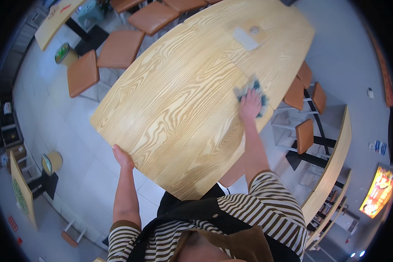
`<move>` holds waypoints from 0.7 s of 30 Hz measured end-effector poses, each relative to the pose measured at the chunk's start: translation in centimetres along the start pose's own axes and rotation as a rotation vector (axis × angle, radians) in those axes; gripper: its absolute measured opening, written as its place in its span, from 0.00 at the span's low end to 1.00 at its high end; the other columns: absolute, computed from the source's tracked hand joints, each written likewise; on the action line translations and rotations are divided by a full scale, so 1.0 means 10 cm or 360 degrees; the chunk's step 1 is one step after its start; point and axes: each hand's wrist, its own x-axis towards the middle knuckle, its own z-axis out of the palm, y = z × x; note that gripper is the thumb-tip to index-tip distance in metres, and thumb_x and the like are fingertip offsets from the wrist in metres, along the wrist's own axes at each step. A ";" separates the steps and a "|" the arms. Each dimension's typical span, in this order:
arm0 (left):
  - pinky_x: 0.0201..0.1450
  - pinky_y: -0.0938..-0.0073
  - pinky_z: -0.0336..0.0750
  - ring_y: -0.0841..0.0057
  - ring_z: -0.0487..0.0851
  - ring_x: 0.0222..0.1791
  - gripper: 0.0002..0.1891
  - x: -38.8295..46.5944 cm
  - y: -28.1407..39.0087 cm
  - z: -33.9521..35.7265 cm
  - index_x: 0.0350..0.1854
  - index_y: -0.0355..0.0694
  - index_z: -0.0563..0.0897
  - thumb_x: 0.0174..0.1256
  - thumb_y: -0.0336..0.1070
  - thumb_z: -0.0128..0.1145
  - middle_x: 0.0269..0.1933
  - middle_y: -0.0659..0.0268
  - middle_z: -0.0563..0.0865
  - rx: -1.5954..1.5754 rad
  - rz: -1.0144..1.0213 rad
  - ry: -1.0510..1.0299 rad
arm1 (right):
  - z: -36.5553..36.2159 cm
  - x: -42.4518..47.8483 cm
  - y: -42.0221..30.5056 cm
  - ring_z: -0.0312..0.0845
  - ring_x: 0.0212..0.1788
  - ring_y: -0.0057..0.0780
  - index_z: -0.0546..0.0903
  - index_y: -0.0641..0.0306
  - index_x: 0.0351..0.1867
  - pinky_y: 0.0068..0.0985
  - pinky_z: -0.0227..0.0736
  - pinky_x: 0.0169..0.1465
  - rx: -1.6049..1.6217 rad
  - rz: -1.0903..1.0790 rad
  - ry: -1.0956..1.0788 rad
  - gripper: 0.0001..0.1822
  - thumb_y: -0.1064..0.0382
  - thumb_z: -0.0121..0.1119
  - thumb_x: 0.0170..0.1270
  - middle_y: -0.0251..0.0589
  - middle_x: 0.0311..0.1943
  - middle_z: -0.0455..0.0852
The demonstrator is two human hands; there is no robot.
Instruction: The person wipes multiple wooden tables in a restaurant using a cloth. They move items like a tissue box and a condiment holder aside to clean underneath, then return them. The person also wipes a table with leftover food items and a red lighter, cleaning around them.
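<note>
A light wood-grain tabletop (pixel 170 108) spreads out before me. My right hand (pixel 251 104) presses a crumpled grey and dark green cloth (pixel 256 85) flat on it, close to the right edge; both look slightly blurred. At the near left edge, my left hand (pixel 123 158) grips the rim of the tabletop, its fingers resting on the border. Toward the far end of the table, a pale rectangular patch (pixel 245 38) and a small round grey thing (pixel 254 30) show, too unclear to name.
Brown padded chairs (pixel 121 49) line the table's left side. More brown seats (pixel 304 136) stand at the right beside another wooden table (pixel 330 163). Two bins (pixel 52 162) stand on the pale tiled floor (pixel 75 137) at the left. A lit sign (pixel 378 190) hangs at the right wall.
</note>
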 end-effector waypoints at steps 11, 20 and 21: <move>0.37 0.68 0.73 0.71 0.77 0.42 0.33 -0.34 0.10 -0.31 0.68 0.44 0.59 0.64 0.53 0.49 0.50 0.60 0.77 0.0617 -0.0253 -0.0374 | -1.20 -3.64 -1.08 0.68 0.62 0.46 0.78 0.62 0.53 0.39 0.62 0.63 -0.0245 -0.0299 -0.0927 0.19 0.55 0.46 0.67 0.47 0.56 0.77; 0.14 0.70 0.63 0.75 0.67 0.15 0.08 -1.27 -0.83 -2.25 0.29 0.45 0.67 0.65 0.38 0.51 0.22 0.67 0.71 0.0993 -0.0910 -0.0443 | -3.20 -5.15 0.11 0.79 0.39 0.27 0.80 0.59 0.45 0.30 0.75 0.39 0.1203 0.1764 0.0041 0.19 0.48 0.45 0.70 0.35 0.39 0.82; 0.15 0.70 0.64 0.75 0.68 0.16 0.07 -1.49 -0.94 -2.36 0.30 0.45 0.67 0.65 0.38 0.51 0.23 0.67 0.71 0.1111 -0.0987 -0.0491 | -3.39 -5.27 0.21 0.79 0.39 0.27 0.80 0.59 0.44 0.30 0.75 0.39 0.1222 0.1770 0.0127 0.19 0.48 0.45 0.70 0.35 0.39 0.83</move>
